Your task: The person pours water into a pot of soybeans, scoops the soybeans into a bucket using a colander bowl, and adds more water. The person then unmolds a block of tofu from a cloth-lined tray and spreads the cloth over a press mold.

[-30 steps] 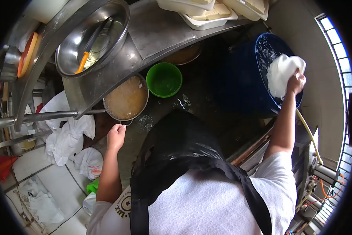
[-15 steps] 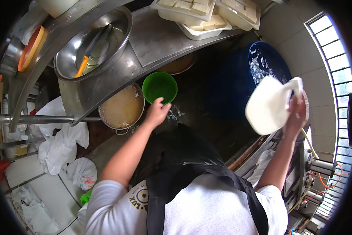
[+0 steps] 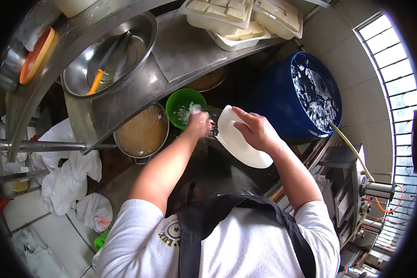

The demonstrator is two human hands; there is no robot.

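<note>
Tilting slowly seemed best — liquid was splashing. One bench spanned the far side; one blue barrel stood far right, three white tubs sat on the bench, one green bowl left of centre. The right hand gripped one white container, centre; the left hand blurred near the bowl — closure unclear.

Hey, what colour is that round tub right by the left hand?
The tub by the left hand is green; the head view shows it.
</note>
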